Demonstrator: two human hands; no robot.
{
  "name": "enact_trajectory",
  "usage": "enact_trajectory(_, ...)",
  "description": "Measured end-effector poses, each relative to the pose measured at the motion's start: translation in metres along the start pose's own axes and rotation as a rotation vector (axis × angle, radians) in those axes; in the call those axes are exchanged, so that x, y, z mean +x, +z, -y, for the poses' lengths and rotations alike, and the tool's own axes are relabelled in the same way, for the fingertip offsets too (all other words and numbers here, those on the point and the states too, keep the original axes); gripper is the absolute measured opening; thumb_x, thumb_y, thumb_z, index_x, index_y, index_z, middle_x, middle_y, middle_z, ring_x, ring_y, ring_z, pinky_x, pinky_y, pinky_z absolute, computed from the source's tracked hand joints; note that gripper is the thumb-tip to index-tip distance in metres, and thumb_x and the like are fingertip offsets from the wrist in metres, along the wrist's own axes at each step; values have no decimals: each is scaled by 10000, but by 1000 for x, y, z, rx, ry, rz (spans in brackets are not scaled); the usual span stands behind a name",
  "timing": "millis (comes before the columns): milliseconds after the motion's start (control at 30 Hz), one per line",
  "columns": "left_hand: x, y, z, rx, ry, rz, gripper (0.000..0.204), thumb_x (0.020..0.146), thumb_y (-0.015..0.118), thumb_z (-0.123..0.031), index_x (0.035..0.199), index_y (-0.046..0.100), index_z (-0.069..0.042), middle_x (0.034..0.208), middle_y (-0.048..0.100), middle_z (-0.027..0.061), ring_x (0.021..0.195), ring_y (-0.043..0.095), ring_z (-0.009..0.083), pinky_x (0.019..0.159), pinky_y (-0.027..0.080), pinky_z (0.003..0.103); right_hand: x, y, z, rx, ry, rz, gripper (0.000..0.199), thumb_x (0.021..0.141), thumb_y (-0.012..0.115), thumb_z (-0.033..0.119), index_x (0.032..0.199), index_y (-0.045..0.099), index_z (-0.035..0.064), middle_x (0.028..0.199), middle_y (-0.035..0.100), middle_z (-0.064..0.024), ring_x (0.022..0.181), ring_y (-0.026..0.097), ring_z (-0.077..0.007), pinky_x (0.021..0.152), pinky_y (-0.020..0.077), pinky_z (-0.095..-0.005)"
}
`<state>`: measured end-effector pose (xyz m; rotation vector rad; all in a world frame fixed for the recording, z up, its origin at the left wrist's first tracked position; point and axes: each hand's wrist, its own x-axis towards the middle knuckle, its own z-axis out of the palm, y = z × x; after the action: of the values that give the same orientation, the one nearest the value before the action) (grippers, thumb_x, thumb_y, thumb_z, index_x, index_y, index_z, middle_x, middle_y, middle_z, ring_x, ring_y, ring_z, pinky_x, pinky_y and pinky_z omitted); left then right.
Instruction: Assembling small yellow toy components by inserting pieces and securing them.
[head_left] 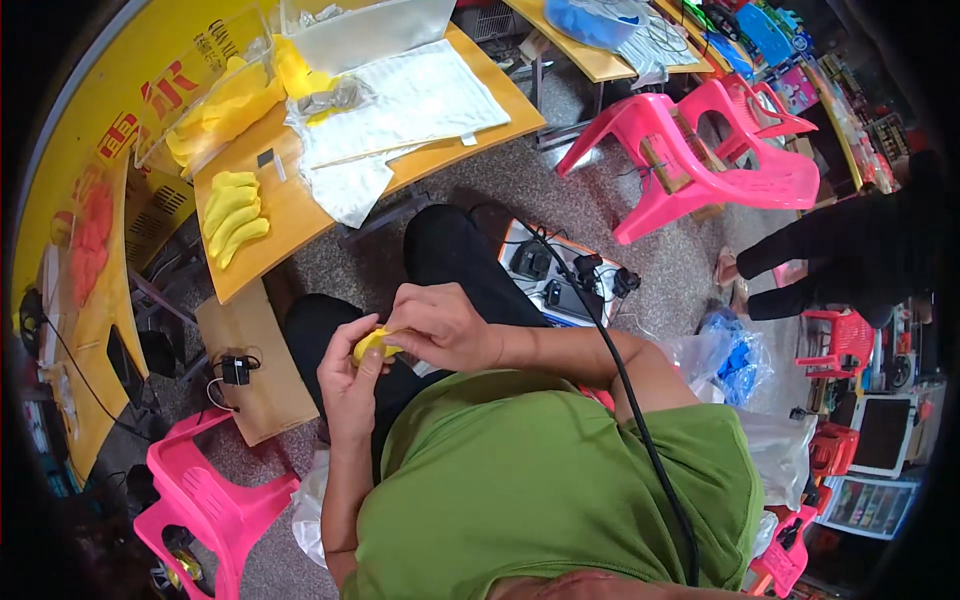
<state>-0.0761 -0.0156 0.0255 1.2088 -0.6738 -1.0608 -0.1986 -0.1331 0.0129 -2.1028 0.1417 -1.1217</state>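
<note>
Above my lap, both hands are closed on a small soft yellow piece point(372, 346); its exact kind is mostly covered by fingers. My left hand point(348, 375) holds it from the left between thumb and fingers. From the right, the bent fingertips of my right hand point(440, 325) pinch its upper edge. Ahead to the left, several yellow banana-shaped pieces point(235, 222) lie in a row at the near corner of a wooden table point(300, 222). Behind them more yellow pieces point(230, 112) fill a clear bin.
A white cloth point(420, 105) covers part of the table. Pink plastic chairs point(680, 165) stand ahead right, another pink chair point(215, 490) at left. Flattened cardboard point(250, 365) and a box with chargers point(560, 280) are beside my legs. A black cable point(625, 385) crosses my right arm. A person point(835, 250) stands at right.
</note>
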Motion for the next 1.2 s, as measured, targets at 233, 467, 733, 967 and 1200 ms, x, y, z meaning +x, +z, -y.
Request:
enact_trajectory(233,1,-7,7,177,359,-101,101,801,610,36,894,645,17,935,591,102,810,554,133,707,453,227,4,8,2,217,212,54,144,751,683,32,861,596,1,803,548,-86,631,547,-162,539,431,-260)
enact_trajectory(467,12,3,-1,-212,163,-55,364,748,671,22,1092,550,11,967,582,76,865,567,135,781,481,251,4,-6,-15,405,325,-43,35,792,614,-6,764,598,-19,818,553,-82,723,520,-129,622,398,-231)
enact_trajectory(733,3,-11,13,-10,111,-109,171,827,653,-87,959,640,21,777,601,39,604,563,70,527,441,193,2,-1,-10,485,416,51,75,819,609,18,759,589,-24,792,535,-51,704,495,-100,605,382,-220)
enact_trajectory(967,7,-20,25,-379,-53,14,185,827,662,-127,954,611,-2,762,621,35,616,576,85,533,450,193,4,3,-13,481,548,86,110,832,604,44,739,592,-14,716,502,3,627,472,-55,544,372,-202)
enact_trajectory(1200,8,-19,27,-185,75,-154,174,781,696,-64,928,611,-25,766,625,1,613,540,39,525,441,177,-1,4,-6,678,883,61,189,877,569,125,1026,543,13,764,587,-30,625,531,-60,546,437,-200)
